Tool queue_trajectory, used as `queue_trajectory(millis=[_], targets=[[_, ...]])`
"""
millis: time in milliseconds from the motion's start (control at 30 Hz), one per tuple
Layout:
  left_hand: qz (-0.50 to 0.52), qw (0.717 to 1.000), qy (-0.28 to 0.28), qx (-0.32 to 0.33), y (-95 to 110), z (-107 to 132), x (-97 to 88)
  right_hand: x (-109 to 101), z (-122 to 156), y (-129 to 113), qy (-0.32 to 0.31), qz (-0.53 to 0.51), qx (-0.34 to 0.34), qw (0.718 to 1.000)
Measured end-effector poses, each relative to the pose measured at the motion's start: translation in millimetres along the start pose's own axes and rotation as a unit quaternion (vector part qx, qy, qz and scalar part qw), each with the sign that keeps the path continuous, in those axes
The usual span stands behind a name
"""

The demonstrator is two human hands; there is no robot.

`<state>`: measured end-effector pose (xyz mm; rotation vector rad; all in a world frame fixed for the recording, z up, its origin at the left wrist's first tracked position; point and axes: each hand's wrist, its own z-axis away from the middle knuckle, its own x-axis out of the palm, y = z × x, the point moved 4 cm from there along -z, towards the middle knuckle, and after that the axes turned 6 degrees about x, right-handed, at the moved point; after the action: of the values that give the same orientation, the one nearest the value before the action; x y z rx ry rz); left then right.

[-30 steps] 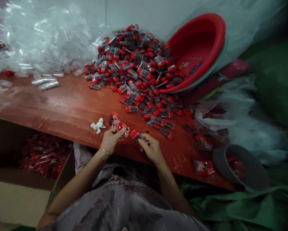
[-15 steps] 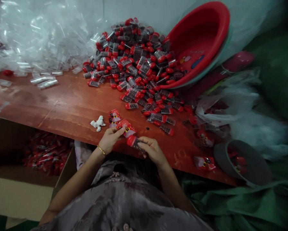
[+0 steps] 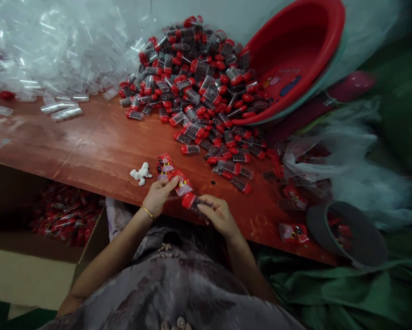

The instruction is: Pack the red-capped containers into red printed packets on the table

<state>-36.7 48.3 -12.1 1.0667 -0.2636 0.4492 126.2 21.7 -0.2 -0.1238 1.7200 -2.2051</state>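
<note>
My left hand point(image 3: 158, 195) pinches a red printed packet point(image 3: 182, 183) at the near edge of the wooden table point(image 3: 92, 146). More red packets point(image 3: 164, 164) lie in a small stack just beyond it. My right hand point(image 3: 217, 214) grips a small clear tube with a red cap point(image 3: 191, 201), its cap pointing toward the packet. The two hands are close together, almost touching. A big heap of the same red-capped tubes point(image 3: 199, 82) covers the table's far middle.
A tilted red basin point(image 3: 295, 59) leans at the back right. Clear plastic sleeves point(image 3: 54, 50) pile up at the back left. A small white scrap point(image 3: 141, 173) lies near my left hand. A grey bowl point(image 3: 347, 233) sits right; a cardboard box of packed items point(image 3: 64, 215) is below left.
My right hand has drawn the red-capped tube back toward me and closer to the packet in my left hand. The view has shifted slightly downward.
</note>
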Motion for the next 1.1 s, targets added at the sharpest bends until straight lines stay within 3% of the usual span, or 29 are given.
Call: queue_trajectory(millis=[167, 400, 500, 733, 800, 967, 1100], targets=[[-0.016, 0.999, -0.020, 0.019, 3, 0, -0.4, 1, -4, 3, 0.011, 0.015, 0.009, 1.000], [-0.038, 0.995, -0.053, 0.072, 5, 2, 4.5, 4, -9, 9, 0.004, -0.051, 0.049, 0.998], [-0.041, 0.994, -0.042, 0.092, 2, 3, 6.4, 4, -11, 13, 0.011, -0.052, 0.046, 0.998], [-0.007, 0.998, -0.007, 0.067, -13, 3, 7.8, 6, -15, 14, 0.080, -0.014, -0.010, 0.997], [0.017, 0.999, -0.004, 0.047, -15, 3, 10.0, 11, -16, 13, 0.071, 0.002, -0.031, 0.997], [0.030, 0.999, -0.031, 0.011, -13, 0, 18.5, 20, -21, 12, 0.074, 0.007, -0.071, 0.995], [0.040, 0.996, -0.074, 0.008, -10, -2, 22.4, 24, -23, 15, 0.057, -0.064, -0.045, 0.995]])
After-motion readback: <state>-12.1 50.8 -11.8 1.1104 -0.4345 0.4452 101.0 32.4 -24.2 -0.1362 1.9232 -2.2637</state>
